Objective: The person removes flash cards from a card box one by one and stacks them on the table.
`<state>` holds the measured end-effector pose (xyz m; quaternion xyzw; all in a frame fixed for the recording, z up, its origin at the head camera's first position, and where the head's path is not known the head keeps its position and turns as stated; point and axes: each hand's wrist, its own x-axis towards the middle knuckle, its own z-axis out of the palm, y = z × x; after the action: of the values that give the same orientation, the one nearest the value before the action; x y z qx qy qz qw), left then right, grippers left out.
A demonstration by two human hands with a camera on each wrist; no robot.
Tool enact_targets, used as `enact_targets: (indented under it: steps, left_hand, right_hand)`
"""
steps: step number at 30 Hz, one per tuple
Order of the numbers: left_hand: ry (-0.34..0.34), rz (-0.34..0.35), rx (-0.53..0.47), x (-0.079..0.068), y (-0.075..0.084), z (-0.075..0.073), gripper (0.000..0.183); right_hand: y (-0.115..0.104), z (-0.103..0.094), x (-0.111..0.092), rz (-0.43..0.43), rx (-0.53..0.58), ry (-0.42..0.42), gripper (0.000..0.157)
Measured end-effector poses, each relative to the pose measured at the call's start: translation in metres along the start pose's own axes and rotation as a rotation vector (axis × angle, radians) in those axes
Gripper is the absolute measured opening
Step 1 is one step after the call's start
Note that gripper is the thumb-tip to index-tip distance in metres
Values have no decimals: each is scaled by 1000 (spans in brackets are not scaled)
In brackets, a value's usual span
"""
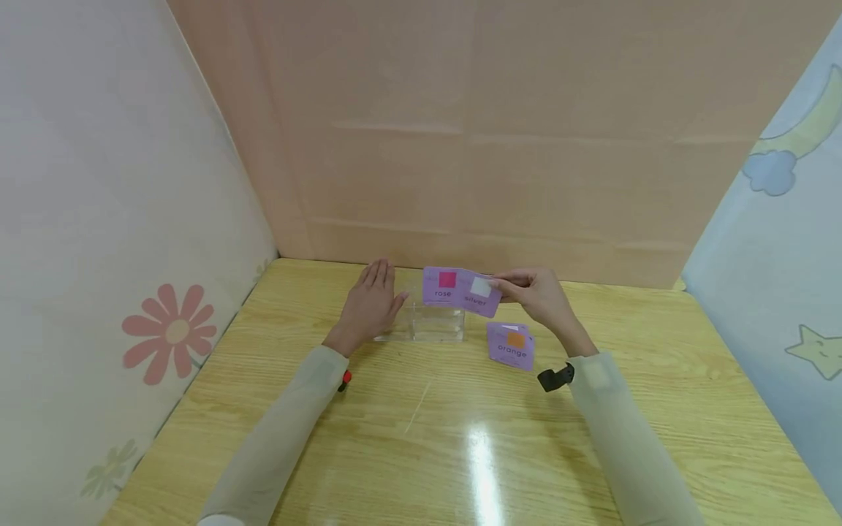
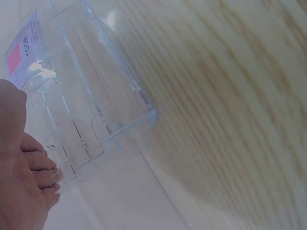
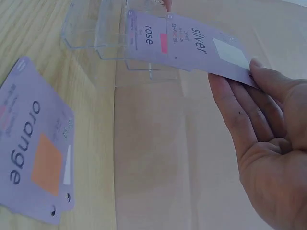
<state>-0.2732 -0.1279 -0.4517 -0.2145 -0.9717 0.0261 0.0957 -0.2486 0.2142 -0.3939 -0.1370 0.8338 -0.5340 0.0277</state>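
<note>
Between the thumb and fingers of my right hand [image 1: 538, 298] is a purple card marked "silver" [image 3: 211, 48], tilted and overlapping the edge of the "rose" card [image 1: 442, 286]. That rose card stands in a clear plastic tiered holder [image 2: 96, 91] on the table. My left hand [image 1: 370, 305] lies at the holder's left side, its fingers extended and its fingertips at the clear wall in the left wrist view. Nearest my right wrist, an "orange" card [image 3: 36, 143] lies on top of other purple cards, whose faces are mostly hidden.
The wood-grain table [image 1: 408, 453] meets a tan paper backdrop [image 1: 526, 183] just behind the holder. A pale panel with flowers [image 1: 131, 241] stands on the left, and another with a star [image 1: 816, 352] on the right.
</note>
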Motion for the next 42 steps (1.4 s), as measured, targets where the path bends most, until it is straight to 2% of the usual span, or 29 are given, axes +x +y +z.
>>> enact_targets:
  steps: [11,21,31,42]
  left_hand:
    - [-2,-5,19,-1,3,-3,72]
    - [-4,-3,-1,-1,4,-3,72]
    - [-7,5,3,-2,4,-3,74]
    - [9,1,4,-2,5,-3,73]
  right_hand:
    - [30,-13,-18,28,-7,19,34]
    - [37,-19,-22,99,-7,37,35]
    - [53,-29,-27,184,-1,19,41]
    - [65,-39,-31,274,26,-44,44]
